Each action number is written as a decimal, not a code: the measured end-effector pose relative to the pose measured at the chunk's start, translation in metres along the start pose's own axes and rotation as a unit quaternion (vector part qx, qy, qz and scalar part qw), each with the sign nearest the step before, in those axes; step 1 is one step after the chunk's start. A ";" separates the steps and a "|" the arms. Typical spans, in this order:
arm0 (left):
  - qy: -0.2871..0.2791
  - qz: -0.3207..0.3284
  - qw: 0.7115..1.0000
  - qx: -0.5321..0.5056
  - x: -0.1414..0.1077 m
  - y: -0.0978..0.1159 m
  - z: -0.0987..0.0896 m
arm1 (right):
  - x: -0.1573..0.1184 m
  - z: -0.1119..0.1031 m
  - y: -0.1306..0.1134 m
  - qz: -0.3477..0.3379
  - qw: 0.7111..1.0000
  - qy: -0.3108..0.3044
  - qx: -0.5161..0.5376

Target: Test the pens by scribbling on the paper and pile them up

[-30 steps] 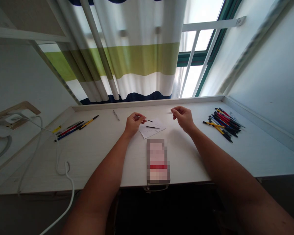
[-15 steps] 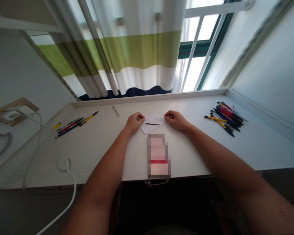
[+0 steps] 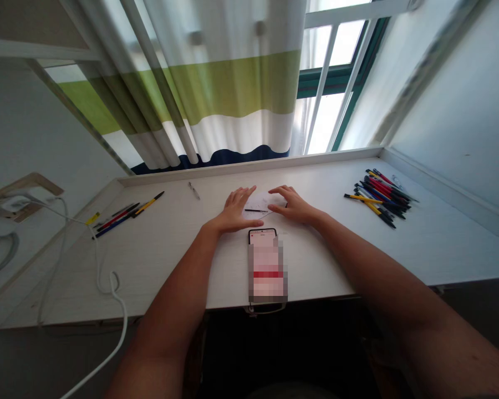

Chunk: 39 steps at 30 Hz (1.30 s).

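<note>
A sheet of white paper (image 3: pixel 261 200) lies on the desk, partly covered by my hands. On it rests a thin dark stick (image 3: pixel 256 210) that looks like a pen refill; its exact kind is too small to tell. My left hand (image 3: pixel 233 213) is spread over the paper's left side, thumb stretched out near the sheet's lower edge. Over the right side, my right hand (image 3: pixel 293 206) has its thumb and fingers apart, holding nothing I can see. Just below the paper lies a phone (image 3: pixel 266 266) with a lit, blurred screen.
A pile of pens (image 3: pixel 380 197) lies at the right, and several more pens (image 3: pixel 127 213) at the left. A single slim pen (image 3: pixel 194 190) lies behind my left hand. White cables (image 3: pixel 118 310) hang over the desk's left front edge. A raised rim (image 3: pixel 249 164) runs along the back.
Both hands have gone from pinched fingers at the paper's sides to spread fingers over it. The view has shifted slightly. The thin dark stick stays on the paper.
</note>
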<state>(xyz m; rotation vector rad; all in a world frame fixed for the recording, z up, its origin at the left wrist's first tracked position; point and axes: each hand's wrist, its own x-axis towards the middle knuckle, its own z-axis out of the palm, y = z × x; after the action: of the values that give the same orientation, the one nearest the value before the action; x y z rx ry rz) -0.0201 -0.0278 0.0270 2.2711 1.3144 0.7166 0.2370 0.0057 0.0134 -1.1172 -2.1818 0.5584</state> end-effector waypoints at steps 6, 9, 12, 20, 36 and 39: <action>-0.112 0.040 0.991 0.059 -0.008 0.027 0.002 | 0.003 -0.001 0.012 0.045 0.997 0.047 0.034; -0.025 0.029 0.998 0.058 -0.005 0.025 0.002 | 0.005 -0.013 0.016 0.060 0.996 0.067 0.008; 0.047 -0.004 0.995 0.086 0.000 0.014 0.005 | 0.003 -0.028 0.016 0.076 0.996 0.025 -0.031; 0.094 -0.036 0.986 0.134 0.011 -0.017 0.009 | -0.002 -0.048 0.009 0.124 0.982 -0.127 -0.058; 0.082 0.054 0.994 -0.037 0.011 0.002 0.017 | 0.005 -0.003 -0.017 -0.057 0.998 -0.017 -0.016; 0.080 0.057 0.992 -0.077 0.012 0.003 0.019 | 0.007 0.007 -0.025 -0.085 0.996 0.002 -0.036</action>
<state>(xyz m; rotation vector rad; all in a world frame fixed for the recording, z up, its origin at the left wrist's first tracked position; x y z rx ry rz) -0.0010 -0.0205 0.0168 2.2151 1.1605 1.0213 0.2154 -0.0030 0.0261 -0.9564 -2.2825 0.4043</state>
